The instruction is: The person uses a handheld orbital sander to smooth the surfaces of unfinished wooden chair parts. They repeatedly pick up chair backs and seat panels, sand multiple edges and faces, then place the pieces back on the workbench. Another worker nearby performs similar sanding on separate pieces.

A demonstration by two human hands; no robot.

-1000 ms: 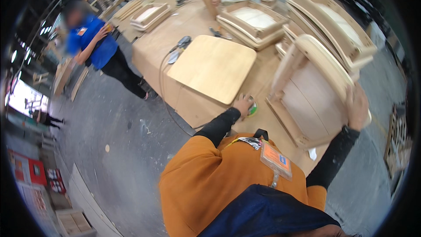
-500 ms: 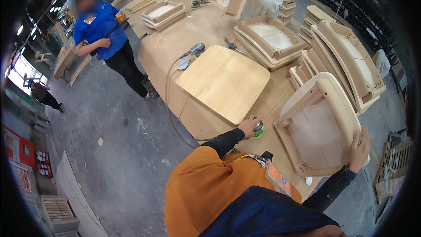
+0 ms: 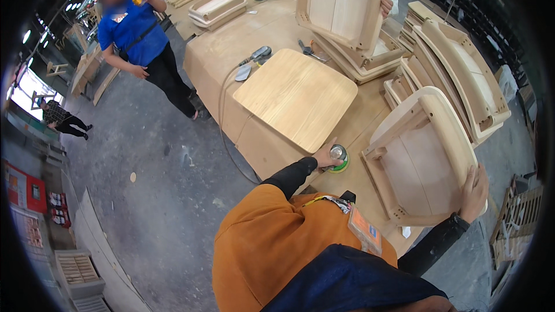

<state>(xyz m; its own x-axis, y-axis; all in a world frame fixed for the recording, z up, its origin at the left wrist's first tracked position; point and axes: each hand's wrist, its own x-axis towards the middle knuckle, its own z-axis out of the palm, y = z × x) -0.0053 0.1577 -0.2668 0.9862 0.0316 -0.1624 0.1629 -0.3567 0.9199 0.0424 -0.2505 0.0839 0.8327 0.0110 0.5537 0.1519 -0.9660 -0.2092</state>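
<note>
My left hand (image 3: pixel 325 155) is curled against the left side of a small round sander (image 3: pixel 339 153) with a green base, which sits on the worktable; its top shows beside my fingers. My right hand (image 3: pixel 475 194) grips the outer rim of a wooden chair seat (image 3: pixel 411 169), which stands tilted on the table with its framed underside showing. Left of it lies a flat, pale wooden seat panel (image 3: pixel 297 99) with rounded corners, smooth side up. The sander is close to the panel's near corner.
Another sander (image 3: pixel 260 53) with a hose lies beyond the panel, near pliers-like tools (image 3: pixel 309 50). Stacked seat frames (image 3: pixel 462 81) fill the right. Across the table, a co-worker's hand (image 3: pixel 385 7) holds a framed seat (image 3: pixel 338 3). A person in blue (image 3: pixel 136 32) stands at the left.
My left hand has shifted from the sander's top to its left side. The co-worker's framed seat has come lower and nearer, over the stack. The person in blue has raised a yellow object.
</note>
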